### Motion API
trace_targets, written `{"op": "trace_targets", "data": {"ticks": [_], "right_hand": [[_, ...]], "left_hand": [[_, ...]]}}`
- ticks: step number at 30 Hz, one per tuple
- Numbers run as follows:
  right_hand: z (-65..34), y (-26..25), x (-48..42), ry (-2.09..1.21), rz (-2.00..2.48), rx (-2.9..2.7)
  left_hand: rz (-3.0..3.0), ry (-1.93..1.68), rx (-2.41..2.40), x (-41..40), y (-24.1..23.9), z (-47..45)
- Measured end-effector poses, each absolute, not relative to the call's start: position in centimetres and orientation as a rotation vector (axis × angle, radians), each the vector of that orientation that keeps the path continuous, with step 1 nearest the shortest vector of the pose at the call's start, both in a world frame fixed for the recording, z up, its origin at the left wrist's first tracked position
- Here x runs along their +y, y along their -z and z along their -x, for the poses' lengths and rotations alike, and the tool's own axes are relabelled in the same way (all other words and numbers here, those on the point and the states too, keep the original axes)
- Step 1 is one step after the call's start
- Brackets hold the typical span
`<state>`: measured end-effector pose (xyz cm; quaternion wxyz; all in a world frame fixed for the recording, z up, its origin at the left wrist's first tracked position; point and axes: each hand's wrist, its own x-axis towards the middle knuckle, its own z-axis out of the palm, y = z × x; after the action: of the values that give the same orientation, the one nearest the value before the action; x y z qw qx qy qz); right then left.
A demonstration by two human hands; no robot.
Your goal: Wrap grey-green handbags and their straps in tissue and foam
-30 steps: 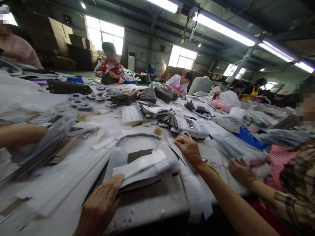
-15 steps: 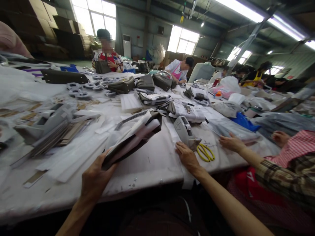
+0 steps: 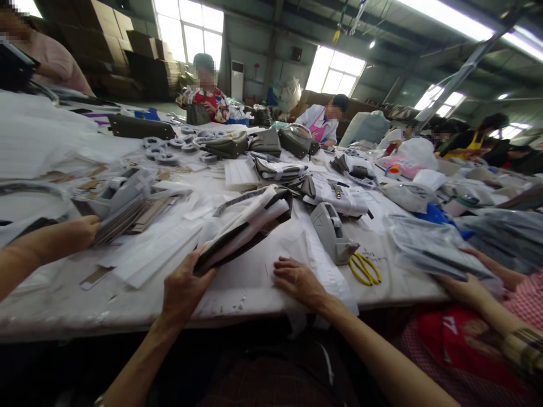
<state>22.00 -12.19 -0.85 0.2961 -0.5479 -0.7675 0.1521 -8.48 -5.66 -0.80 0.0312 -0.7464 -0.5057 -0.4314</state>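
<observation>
My left hand point(image 3: 186, 285) is wrapped round the lower end of a dark handbag point(image 3: 250, 232), which is partly covered in white wrapping and held tilted above the table. My right hand point(image 3: 299, 282) lies flat, fingers stretched, on a sheet of white foam wrapping point(image 3: 314, 254) at the table's front edge. Just beyond that hand stands a grey tape dispenser point(image 3: 331, 229), with yellow-handled scissors point(image 3: 365, 268) to its right.
At right, a co-worker's hands point(image 3: 466, 288) hold a bag in clear plastic point(image 3: 432, 243). Another person's arm point(image 3: 55, 243) reaches in from the left, by a second tape dispenser point(image 3: 123, 189) and cardboard strips point(image 3: 153, 215). Several dark handbags point(image 3: 265, 141) stand further back.
My right hand has moved left, shifting the foam sheet under the handbag. My left hand keeps its hold. A person's arm has entered at left, and the right co-worker now grips the plastic-wrapped bag.
</observation>
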Motion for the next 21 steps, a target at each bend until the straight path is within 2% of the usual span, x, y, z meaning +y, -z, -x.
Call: {"op": "trace_targets", "data": {"ticks": [3, 7, 11, 17, 21], "right_hand": [[-21.7, 0.5, -12.0, -0.521, 1.550, -1.959], [-23.1, 1.0, -10.2, -0.242, 1.870, -1.770], [-22.0, 2.8, -7.6, -0.213, 2.116, -1.931], [-15.8, 2.7, -0.6, -0.374, 1.404, -2.363], [-14.8, 2.0, 2.9, -0.375, 1.321, -2.360]], "left_hand": [[2.298, 1.351, -1.549, -5.6, 1.0, 8.5], [2.285, 1.381, -1.541, -5.6, 1.3, 8.5], [2.303, 1.406, -1.535, -5.7, 1.3, 8.5], [2.352, 1.423, -1.517, -5.9, 1.6, 8.4], [2.383, 1.429, -1.482, -5.8, 1.8, 8.4]]}}
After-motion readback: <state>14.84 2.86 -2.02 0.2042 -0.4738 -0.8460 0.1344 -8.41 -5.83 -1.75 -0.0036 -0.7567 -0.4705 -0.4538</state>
